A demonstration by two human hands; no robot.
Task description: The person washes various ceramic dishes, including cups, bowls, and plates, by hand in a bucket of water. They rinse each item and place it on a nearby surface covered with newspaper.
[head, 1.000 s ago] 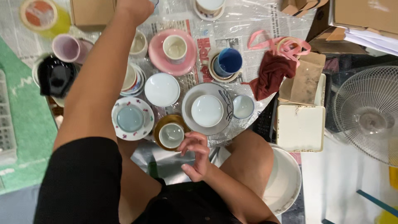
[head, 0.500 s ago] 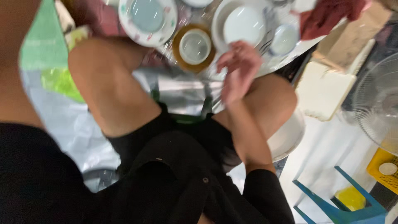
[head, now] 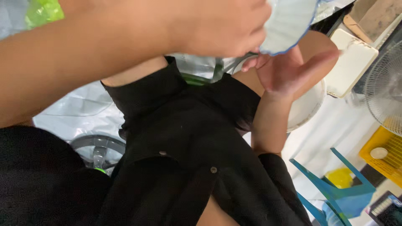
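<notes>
Pale blue-white dish with a thin blue scalloped rim (head: pixel 289 25), held high near the top of the view, blurred; its upper part runs out of frame. Left hand (head: pixel 217 27) closes over its left side, fingers curled down on the surface, forearm crossing the view from the left edge. Right hand (head: pixel 289 69) sits just under the dish's lower rim, palm up and fingers spread loose; whether the fingertips touch the dish cannot be told.

Black buttoned garment (head: pixel 188 159) fills the lower centre, worn by the person; bare knees show above it.

Crinkled clear-grey plastic sheet (head: pixel 83 113) lies left of the lap, with a bright green patch (head: pixel 42 10) at the top left corner.

Round white basin (head: pixel 310 106), partly hidden behind the right forearm.

Flat cream rectangular lid-like tray with rounded corners (head: pixel 351 62), right of the knee, worn at the edges.

Brown cardboard pieces (head: pixel 372 16), top right corner, plain and flat.

White wire-guard fan (head: pixel 385 83), at the right edge, cut off by the frame.

Yellow slotted plastic crate (head: pixel 387 165), lower right, holding a small round white object (head: pixel 379 153).

Teal plastic chair frame (head: pixel 335 188), lower right, legs angled upward.

Dark boxed package (head: pixel 387 211), bottom right corner, rectangular; print too small to tell.
</notes>
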